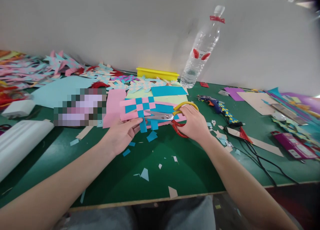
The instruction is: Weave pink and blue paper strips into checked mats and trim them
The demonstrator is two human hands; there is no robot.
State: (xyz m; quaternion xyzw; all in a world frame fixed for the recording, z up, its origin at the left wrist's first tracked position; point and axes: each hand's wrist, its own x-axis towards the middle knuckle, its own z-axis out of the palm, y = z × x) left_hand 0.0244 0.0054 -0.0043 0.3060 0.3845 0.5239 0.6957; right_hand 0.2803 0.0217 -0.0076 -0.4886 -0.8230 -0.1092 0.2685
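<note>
Pink and blue paper strips form a woven piece (139, 106) in the middle of the head view. My left hand (123, 133) pinches its lower left edge between thumb and fingers. In my right hand (195, 121) is a pair of scissors (162, 117) with one yellow and one red handle loop. The blades point left and lie against the woven strips, close to my left thumb. Loose strip ends stick out to the right and below. A pink paper sheet (113, 105) lies behind my left hand, and a blue paper piece (168, 91) behind the weave.
Paper scraps (144, 174) lie on the green table (150, 186). A plastic bottle (202, 46) stands at the back, near a yellow tray (157, 74). At right are a glue gun (211, 103), black cables (257, 156) and a purple box (293, 145). A white roll-like object (25, 140) lies left.
</note>
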